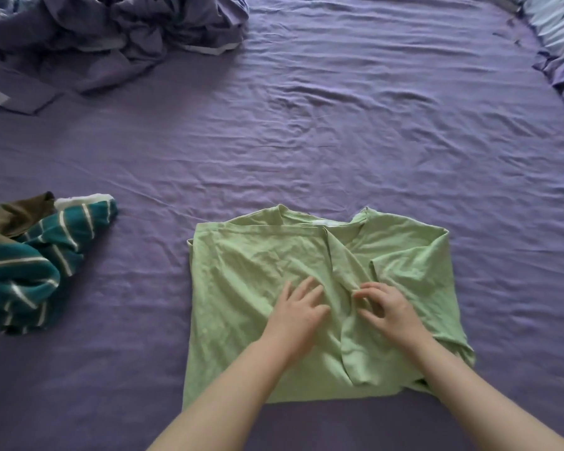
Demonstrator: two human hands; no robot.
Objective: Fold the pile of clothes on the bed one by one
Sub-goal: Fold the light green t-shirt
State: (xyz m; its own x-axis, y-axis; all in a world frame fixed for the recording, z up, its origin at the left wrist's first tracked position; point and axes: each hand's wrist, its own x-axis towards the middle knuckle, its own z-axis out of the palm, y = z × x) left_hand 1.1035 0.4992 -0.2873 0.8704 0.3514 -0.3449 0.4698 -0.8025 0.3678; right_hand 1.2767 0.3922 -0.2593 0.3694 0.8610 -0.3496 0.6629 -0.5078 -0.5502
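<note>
Green T-shirt (258,271) lies flat on the purple bed sheet (339,141), near the lower edge of the bed, neckline away from the person, both sides folded inward so the sleeves overlap down the middle. Left hand (298,312) rests on the shirt left of the central fold, fingers straight and spread, pressing the cloth flat. Right hand (386,309) sits just beside it, on the right flap; fingers curled, tips pinching a ridge of fabric at the fold line. To the left, well apart from the shirt, a small heap: teal striped garment (46,255) with a brown garment (17,214) on its far side, touching. Rumpled purple bedding (111,37) bunched at far left; pale blue pillow (557,24) at far right corner.
</note>
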